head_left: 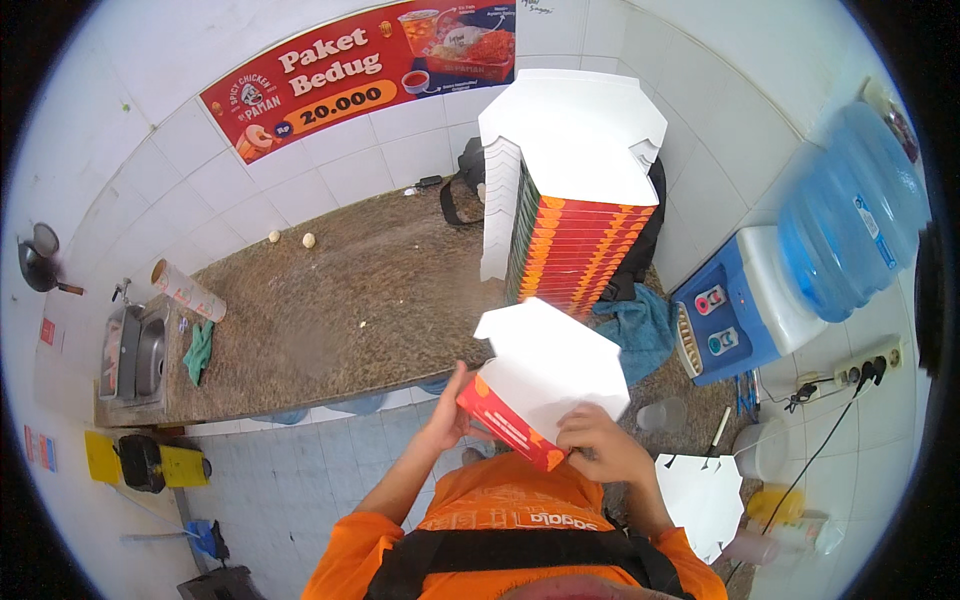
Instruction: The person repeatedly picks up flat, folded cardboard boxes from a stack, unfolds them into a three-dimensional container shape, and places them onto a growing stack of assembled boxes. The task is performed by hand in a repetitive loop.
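In front of my chest I hold a partly folded paper food box [565, 365], white inside with a red and orange outer wall. My left hand [450, 412] grips its left end, thumb up along the side. At the near right corner, the bent fingers of my right hand [602, 447] press on the box's edge. Just beyond stands a tall stack of nested food boxes [585, 250], red and orange on the sides, white on top. A flat white box blank [700, 500] lies to the right of my right forearm.
A stone counter [340, 290] runs along the wall, with a sink [152, 355], a paper cup stack [188, 290] and a green cloth [199, 352] at its left. Right of the stack are a blue cloth [640, 330] and a water dispenser [735, 310]. A black cable [835, 435] hangs at right.
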{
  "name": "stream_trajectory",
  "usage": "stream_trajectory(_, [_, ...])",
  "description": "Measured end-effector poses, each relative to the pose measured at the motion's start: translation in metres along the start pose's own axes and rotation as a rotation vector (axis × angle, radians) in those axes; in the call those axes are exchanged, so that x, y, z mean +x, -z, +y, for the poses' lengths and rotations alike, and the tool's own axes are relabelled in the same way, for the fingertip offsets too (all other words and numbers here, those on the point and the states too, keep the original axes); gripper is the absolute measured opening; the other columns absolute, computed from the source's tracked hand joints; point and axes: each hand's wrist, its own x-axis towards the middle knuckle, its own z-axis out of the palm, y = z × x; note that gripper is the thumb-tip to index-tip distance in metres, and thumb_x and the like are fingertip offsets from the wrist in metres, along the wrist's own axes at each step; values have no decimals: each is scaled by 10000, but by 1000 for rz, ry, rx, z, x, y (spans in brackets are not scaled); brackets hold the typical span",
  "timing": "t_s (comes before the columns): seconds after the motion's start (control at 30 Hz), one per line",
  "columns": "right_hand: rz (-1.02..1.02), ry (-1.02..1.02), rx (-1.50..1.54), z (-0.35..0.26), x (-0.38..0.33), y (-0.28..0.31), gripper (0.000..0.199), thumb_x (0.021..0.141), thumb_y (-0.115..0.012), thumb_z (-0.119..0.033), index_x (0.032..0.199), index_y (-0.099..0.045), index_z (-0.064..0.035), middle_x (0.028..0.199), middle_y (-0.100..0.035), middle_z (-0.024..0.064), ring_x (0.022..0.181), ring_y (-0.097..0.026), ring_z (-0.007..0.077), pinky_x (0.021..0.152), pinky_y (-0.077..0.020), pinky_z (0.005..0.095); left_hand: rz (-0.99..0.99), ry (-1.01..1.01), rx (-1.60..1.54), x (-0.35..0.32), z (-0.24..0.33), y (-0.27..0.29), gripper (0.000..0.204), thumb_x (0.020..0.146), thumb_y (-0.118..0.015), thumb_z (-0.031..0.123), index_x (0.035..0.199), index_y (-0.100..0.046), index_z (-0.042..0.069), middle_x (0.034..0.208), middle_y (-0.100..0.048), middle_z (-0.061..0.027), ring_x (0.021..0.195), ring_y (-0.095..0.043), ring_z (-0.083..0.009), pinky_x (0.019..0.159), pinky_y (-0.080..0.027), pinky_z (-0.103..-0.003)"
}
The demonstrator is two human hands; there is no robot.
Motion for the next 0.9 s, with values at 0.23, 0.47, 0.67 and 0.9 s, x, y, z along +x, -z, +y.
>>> stream_trajectory(0.23, [236, -2, -443, 3, -11, -12, 161, 712, -674, 27, 809, -717, -94, 1134, -610, 64, 1276, -502, 400, 1137, -352, 598, -83, 67, 41, -14, 3, 9, 769, 1017, -504, 593, 1605, -324, 133, 1579, -437, -151, 1395, -501, -381, 1005, -470, -691])
stream_trajectory(0.47, [640, -99, -160, 28, -19, -43, 158, 900, -677, -83, 1051, -697, -124, 1322, -576, 89, 1298, -490, 355, 1084, -408, 546, -22, -4, 94, -13, -16, -1, 810, 1030, -564, 478, 1641, -215, 75, 1635, -351, -142, 1503, -353, -296, 1225, -293, -441])
stream_trajectory(0.67, [755, -676, 1032, 58, -39, -53, 378, 1021, -669, -264, 1313, -574, -44, 1358, -568, 83, 1217, -554, 223, 1021, -468, 438, -96, -86, 243, -19, -29, 7, 796, 1027, -615, 415, 1629, -226, 69, 1653, -291, -147, 1532, -271, -272, 1238, -250, -413])
stream_trajectory(0.9, [317, -338, 809, 53, -47, -35, 400, 1015, -644, -202, 1362, -610, -6, 1441, -580, 156, 1360, -524, 269, 1114, -428, 415, -501, -411, 715, -39, -20, 24, 700, 970, -693, 188, 1573, -351, 90, 1642, -287, -155, 1528, -255, -295, 1252, -213, -456])
